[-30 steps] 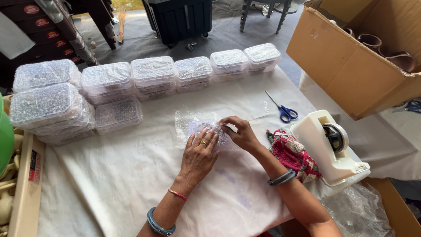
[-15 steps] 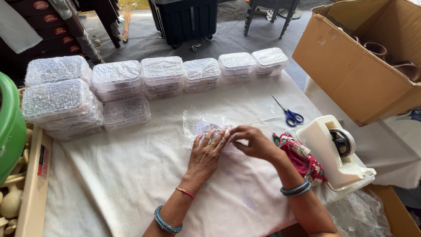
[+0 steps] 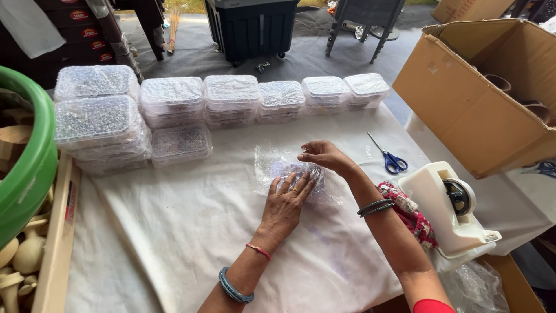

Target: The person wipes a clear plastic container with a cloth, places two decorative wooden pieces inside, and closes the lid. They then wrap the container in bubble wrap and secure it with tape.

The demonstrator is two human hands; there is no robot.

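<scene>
Wrapped bundle: a small item in clear bubble wrap (image 3: 288, 172) is lying on the white cloth-covered table (image 3: 185, 232), a little right of centre and in front of the row of containers; what is sitting inside is too blurred to make out.
Left hand: the left hand (image 3: 285, 203) is pressing flat on the bundle, fingers spread and lying along the near side, pinning it to the cloth.
Right hand: the right hand (image 3: 324, 155) is hovering at the far right corner of the wrap, thumb and fingertips pinching together on what looks like an edge of film or a strip of tape; which of the two I cannot tell.
Nearby tools: blue-handled scissors (image 3: 389, 157) are lying just right of the right hand, and a white tape dispenser (image 3: 449, 208) is sitting near the table's right edge beside a red patterned cloth (image 3: 410, 211).
Surroundings: clear plastic containers (image 3: 231, 99) are standing stacked in a row along the far side; an open cardboard box (image 3: 480, 98) is resting at the right, a green tub (image 3: 26, 168) at the left.
Risk: the wrap is looking loose and springy, so if the flat hand is easing off, the fold could open. The pinched edge could also slip or stick to itself, judging by how thin it is looking.
</scene>
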